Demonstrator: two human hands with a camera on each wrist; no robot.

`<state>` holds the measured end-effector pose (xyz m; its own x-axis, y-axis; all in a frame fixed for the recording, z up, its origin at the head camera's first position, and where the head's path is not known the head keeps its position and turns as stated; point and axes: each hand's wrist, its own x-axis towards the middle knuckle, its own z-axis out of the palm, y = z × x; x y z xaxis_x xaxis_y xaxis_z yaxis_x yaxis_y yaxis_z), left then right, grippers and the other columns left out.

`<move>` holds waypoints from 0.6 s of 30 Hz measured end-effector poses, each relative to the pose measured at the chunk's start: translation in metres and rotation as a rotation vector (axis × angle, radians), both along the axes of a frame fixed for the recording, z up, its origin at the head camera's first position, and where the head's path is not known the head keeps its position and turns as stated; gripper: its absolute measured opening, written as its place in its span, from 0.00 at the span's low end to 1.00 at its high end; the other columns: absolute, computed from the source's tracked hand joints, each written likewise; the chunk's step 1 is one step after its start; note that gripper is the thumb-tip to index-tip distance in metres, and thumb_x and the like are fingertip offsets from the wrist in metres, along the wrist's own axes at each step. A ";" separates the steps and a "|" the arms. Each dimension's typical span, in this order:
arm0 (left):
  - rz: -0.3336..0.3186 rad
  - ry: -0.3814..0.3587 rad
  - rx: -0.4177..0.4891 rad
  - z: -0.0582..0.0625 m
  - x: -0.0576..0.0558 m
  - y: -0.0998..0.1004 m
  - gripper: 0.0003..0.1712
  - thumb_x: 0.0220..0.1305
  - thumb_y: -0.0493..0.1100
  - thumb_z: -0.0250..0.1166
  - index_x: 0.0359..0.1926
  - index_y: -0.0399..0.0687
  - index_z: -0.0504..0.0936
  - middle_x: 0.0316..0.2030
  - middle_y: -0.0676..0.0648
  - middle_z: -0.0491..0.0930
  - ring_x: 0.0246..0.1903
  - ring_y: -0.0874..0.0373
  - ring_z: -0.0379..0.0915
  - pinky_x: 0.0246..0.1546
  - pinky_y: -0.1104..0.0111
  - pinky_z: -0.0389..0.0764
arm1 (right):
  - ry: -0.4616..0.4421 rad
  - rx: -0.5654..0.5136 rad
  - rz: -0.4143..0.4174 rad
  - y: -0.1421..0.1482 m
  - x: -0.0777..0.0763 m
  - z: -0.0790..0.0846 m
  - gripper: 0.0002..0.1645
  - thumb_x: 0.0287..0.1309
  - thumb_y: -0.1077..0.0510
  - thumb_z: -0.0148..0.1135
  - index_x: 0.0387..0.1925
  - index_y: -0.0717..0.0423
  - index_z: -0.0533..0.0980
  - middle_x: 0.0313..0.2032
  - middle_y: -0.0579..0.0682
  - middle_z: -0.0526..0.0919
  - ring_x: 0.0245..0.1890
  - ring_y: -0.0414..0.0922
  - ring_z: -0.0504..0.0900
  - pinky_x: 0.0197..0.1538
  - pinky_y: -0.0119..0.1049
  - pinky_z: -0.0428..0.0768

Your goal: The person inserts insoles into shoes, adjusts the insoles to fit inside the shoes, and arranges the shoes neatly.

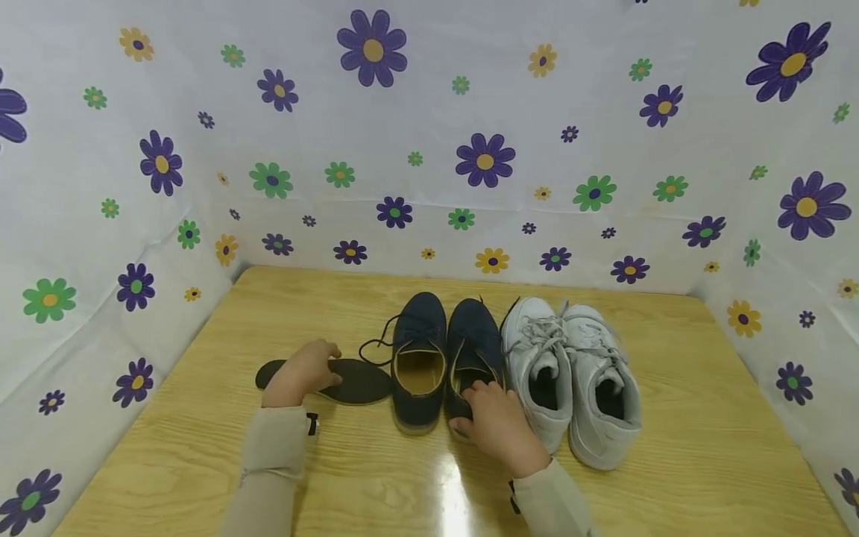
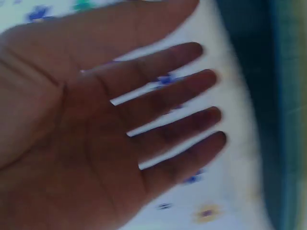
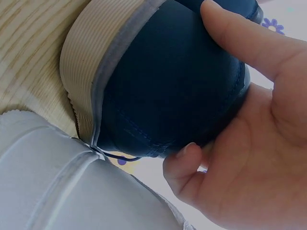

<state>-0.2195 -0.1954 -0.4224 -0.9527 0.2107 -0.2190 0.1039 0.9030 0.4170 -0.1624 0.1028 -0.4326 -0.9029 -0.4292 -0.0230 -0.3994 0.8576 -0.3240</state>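
Observation:
On the table's left side lies a dark insole point(image 1: 362, 382), flat, with my left hand point(image 1: 307, 373) over its middle. In the left wrist view that hand point(image 2: 96, 124) shows its palm, fingers straight and spread, nothing between them. My right hand point(image 1: 496, 421) is at the heel of the right navy lace-up shoe point(image 1: 475, 328), with fingers at its opening. In the right wrist view, the thumb lies on the outside of the navy heel point(image 3: 168, 81); most fingers are hidden behind its collar. The left navy shoe point(image 1: 419, 321) stands beside it, its tan inside showing.
A pair of white sneakers, the left one point(image 1: 537, 328) and the right one point(image 1: 604, 425), stands just right of the navy shoes. A loose dark lace point(image 1: 376, 347) trails toward the insole. Flower-printed white cloth point(image 1: 416, 179) walls the wooden table point(image 1: 376, 477) at back and sides.

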 end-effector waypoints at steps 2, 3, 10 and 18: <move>0.007 -0.067 -0.014 -0.013 -0.006 -0.003 0.31 0.56 0.34 0.70 0.60 0.29 0.71 0.55 0.29 0.70 0.54 0.33 0.68 0.52 0.47 0.73 | 0.007 -0.002 0.004 0.002 0.001 -0.001 0.25 0.54 0.49 0.69 0.48 0.62 0.80 0.41 0.54 0.79 0.38 0.53 0.75 0.36 0.48 0.71; 0.008 -0.076 -0.016 -0.019 -0.008 -0.004 0.32 0.54 0.34 0.71 0.60 0.31 0.71 0.55 0.30 0.69 0.54 0.33 0.68 0.52 0.46 0.72 | 0.011 -0.004 0.006 0.003 0.001 -0.001 0.25 0.54 0.49 0.69 0.48 0.62 0.80 0.41 0.54 0.79 0.38 0.54 0.75 0.36 0.49 0.71; -0.017 -0.023 -0.063 -0.023 -0.011 -0.004 0.21 0.48 0.34 0.75 0.44 0.40 0.80 0.43 0.35 0.71 0.42 0.39 0.69 0.42 0.47 0.75 | -0.003 -0.033 0.009 0.006 0.001 -0.002 0.25 0.54 0.49 0.69 0.48 0.62 0.80 0.42 0.55 0.79 0.39 0.55 0.75 0.38 0.50 0.71; -0.222 0.181 0.258 0.028 0.017 -0.018 0.10 0.53 0.32 0.70 0.29 0.50 0.78 0.28 0.54 0.77 0.28 0.62 0.72 0.31 0.65 0.75 | -0.053 -0.033 0.021 0.009 -0.006 -0.003 0.26 0.55 0.48 0.68 0.50 0.62 0.79 0.42 0.55 0.78 0.39 0.54 0.75 0.39 0.50 0.71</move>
<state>-0.2021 -0.2136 -0.3939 -0.8962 0.4423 0.0354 0.3775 0.7181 0.5846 -0.1679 0.1114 -0.4360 -0.8917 -0.4492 -0.0562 -0.3984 0.8377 -0.3736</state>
